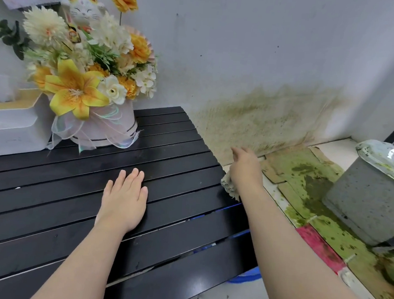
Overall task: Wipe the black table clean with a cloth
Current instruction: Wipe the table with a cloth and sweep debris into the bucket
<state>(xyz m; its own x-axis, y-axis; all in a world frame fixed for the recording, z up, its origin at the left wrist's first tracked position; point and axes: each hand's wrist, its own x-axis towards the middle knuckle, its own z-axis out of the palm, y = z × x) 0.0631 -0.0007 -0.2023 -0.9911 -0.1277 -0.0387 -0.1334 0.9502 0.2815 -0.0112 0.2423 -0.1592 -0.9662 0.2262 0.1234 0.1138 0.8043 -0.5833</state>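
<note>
The black slatted table (45, 208) fills the lower left of the head view. My left hand (123, 200) lies flat on its slats near the middle, fingers together, holding nothing. My right hand (245, 167) is just past the table's right edge, closed on a pale crumpled cloth (229, 187) that hangs below the palm against that edge. One finger of my right hand points toward the wall.
A flower arrangement (89, 70) in a round white box stands at the table's back left, beside a white box (11, 130). To the right, a grey bin (371, 193) sits on a floor stained green. The wall (264, 117) behind carries a green stain.
</note>
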